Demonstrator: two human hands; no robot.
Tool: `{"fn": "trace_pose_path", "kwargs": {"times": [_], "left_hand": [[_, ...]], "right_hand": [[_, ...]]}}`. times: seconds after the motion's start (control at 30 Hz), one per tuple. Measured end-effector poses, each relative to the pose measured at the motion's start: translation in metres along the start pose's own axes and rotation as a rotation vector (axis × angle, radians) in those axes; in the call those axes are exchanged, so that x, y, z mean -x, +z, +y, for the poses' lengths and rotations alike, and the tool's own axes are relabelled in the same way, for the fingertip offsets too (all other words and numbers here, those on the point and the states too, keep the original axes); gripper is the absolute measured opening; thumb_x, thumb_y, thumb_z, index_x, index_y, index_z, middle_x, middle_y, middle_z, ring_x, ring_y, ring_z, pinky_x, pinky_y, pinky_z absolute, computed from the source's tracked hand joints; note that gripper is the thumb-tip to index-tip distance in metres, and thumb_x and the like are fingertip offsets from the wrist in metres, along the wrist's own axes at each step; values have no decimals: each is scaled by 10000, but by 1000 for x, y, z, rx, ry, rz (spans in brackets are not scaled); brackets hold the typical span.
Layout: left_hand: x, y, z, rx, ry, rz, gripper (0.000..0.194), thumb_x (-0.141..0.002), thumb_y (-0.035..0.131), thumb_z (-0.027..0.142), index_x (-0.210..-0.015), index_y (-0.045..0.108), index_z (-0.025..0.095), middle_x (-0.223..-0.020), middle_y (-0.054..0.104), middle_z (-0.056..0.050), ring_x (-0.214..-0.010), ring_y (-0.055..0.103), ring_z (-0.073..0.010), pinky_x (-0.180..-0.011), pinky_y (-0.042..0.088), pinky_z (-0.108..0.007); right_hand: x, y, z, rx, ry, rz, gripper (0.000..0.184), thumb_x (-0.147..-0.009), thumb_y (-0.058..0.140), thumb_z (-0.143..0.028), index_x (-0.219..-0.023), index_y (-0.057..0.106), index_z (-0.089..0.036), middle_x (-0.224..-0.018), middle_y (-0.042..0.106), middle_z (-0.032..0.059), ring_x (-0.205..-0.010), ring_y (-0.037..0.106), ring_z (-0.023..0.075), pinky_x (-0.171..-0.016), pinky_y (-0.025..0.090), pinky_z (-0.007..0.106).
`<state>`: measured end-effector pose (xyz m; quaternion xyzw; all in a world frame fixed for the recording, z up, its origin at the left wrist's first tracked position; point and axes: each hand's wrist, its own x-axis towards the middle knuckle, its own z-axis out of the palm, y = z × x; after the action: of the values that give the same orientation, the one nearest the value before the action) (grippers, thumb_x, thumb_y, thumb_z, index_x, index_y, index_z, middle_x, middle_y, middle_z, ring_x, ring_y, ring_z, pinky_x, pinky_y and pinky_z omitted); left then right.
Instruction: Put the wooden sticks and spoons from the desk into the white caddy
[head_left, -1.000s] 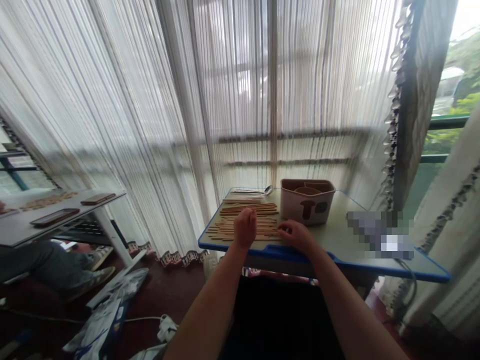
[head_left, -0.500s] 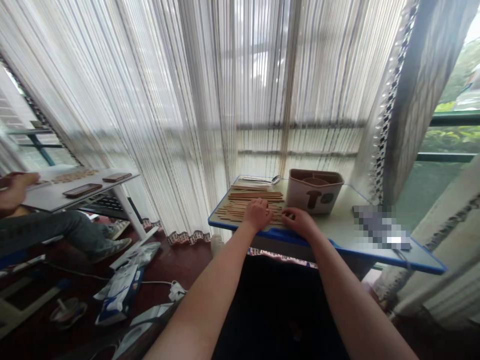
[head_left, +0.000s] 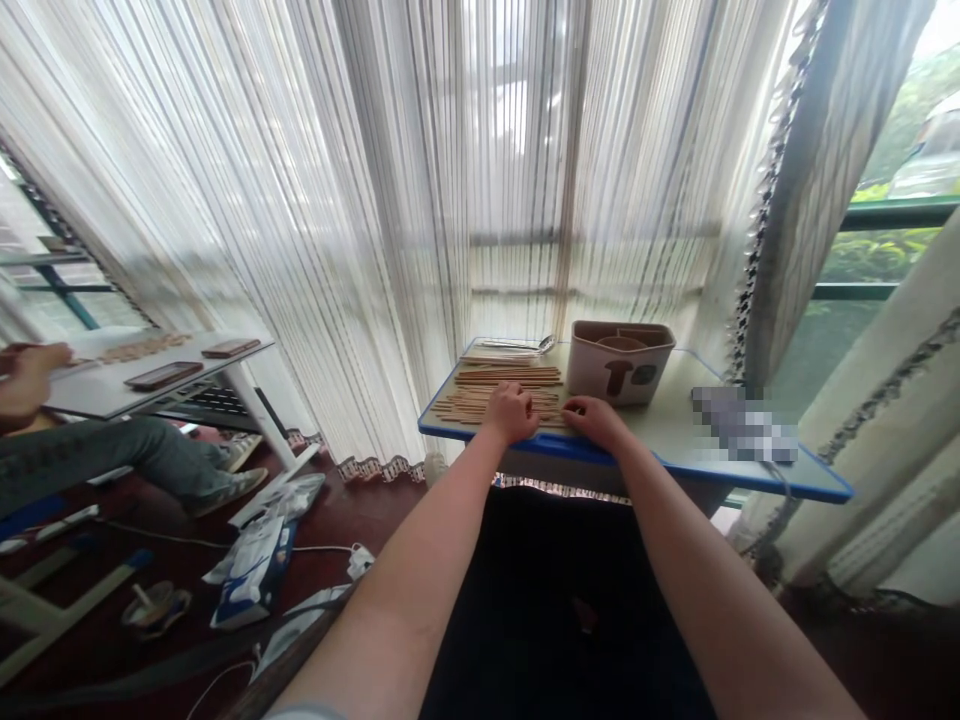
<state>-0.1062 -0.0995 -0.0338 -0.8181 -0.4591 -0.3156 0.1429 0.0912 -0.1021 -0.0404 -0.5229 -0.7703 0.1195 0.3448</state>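
Observation:
Light wooden chopsticks (head_left: 465, 405) lie in a loose row near the front of the blue-edged desk. My left hand (head_left: 512, 412) is on their right part, fingers curled over several of them. At their right ends is my right hand (head_left: 596, 418), its thumb and fingers pinched at a chopstick tip; the exact grip is partly hidden. Behind this row lie darker brown chopsticks (head_left: 510, 377), laid side by side. Farther back are metal utensils, among them a slotted spoon (head_left: 546, 345). A pale utensil holder (head_left: 621, 372) with inner dividers stands just beyond my right hand.
A blurred-out object (head_left: 742, 425) with a cable lies on the desk's (head_left: 675, 440) right part. Sheer curtains (head_left: 360, 250) hang behind. On the left, another person's hand (head_left: 34, 375) is over a white table (head_left: 97, 395) with small trays (head_left: 165, 375). Bags and cables lie on the floor.
The camera view has shifted slightly, so the desk sits a little higher. My hands stay at the chopsticks with only small finger movements.

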Motion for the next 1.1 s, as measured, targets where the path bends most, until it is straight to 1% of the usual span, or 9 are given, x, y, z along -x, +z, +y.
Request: {"fn": "trace_pose_path", "kwargs": {"times": [0.1, 0.2, 0.27, 0.37, 0.47, 0.67, 0.8, 0.93, 1.1], "left_hand": [[-1, 1, -1, -39, -10, -9, 119, -697, 566, 253, -769, 621, 176, -833, 575, -70, -886, 484, -223, -825, 397, -361], [-1, 1, -1, -61, -22, -25, 129, -756, 509, 235, -805, 614, 179, -839, 585, -64, -873, 489, -208, -815, 382, -345], [-1, 0, -1, -74, -58, -40, 153, -793, 477, 246, -804, 615, 182, -857, 588, -64, -883, 489, -203, -813, 367, -339], [-1, -1, 0, -90, -143, -35, 190, -830, 446, 263, -840, 622, 193, -905, 589, -63, -920, 480, -203, -811, 339, -341], [-2, -2, 1, -96, -200, -38, 239, -862, 405, 263, -849, 637, 205, -906, 595, -65, -934, 472, -206, -809, 300, -357], [-3, -2, 3, -98, -173, -43, 260, -868, 405, 278, -792, 646, 221, -879, 604, -56, -919, 459, -207, -777, 252, -372], [-4, -2, 4, -109, -186, -31, 226, -859, 426, 257, -806, 643, 221, -870, 606, -55, -919, 457, -206, -767, 247, -364], [-5, -2, 6, -126, -185, 20, 193, -850, 452, 262, -804, 634, 218, -841, 604, -56, -909, 458, -208, -771, 251, -363], [-6, -5, 7, -135, -153, 95, 148, -841, 475, 232, -813, 619, 239, -817, 604, -34, -887, 477, -203, -766, 269, -359]], "right_hand": [[0, -4, 1, -123, 24, 35, 285, -753, 505, -378, -810, 650, -139, -779, 659, 60, -714, 570, 156, -676, 405, 253], [-1, -5, 6, -188, 95, 117, 351, -762, 477, -421, -858, 634, -123, -748, 649, 68, -676, 561, 158, -637, 409, 257], [-3, -3, 11, -183, 128, 180, 355, -760, 467, -420, -869, 629, -124, -757, 646, 72, -683, 562, 165, -640, 412, 264], [-7, 0, 18, -143, 129, 269, 329, -754, 458, -397, -863, 628, -137, -818, 648, 86, -757, 571, 184, -695, 416, 282], [-8, 1, 21, -128, 141, 326, 326, -759, 440, -389, -878, 620, -144, -850, 643, 96, -785, 571, 194, -713, 415, 296], [-4, -3, 18, -190, 194, 330, 328, -765, 425, -387, -881, 598, -134, -711, 631, 69, -565, 557, 151, -571, 417, 268], [-2, -4, 16, -223, 202, 336, 323, -762, 435, -403, -872, 589, -142, -735, 630, 63, -568, 559, 143, -561, 422, 258], [-1, -4, 17, -278, 177, 328, 343, -758, 453, -438, -901, 588, -157, -758, 624, 53, -599, 563, 150, -584, 439, 269], [-1, -2, 22, -320, 151, 455, 449, -742, 487, -445, -1068, 532, -140, -839, 606, 66, -696, 573, 176, -668, 461, 309]]}}
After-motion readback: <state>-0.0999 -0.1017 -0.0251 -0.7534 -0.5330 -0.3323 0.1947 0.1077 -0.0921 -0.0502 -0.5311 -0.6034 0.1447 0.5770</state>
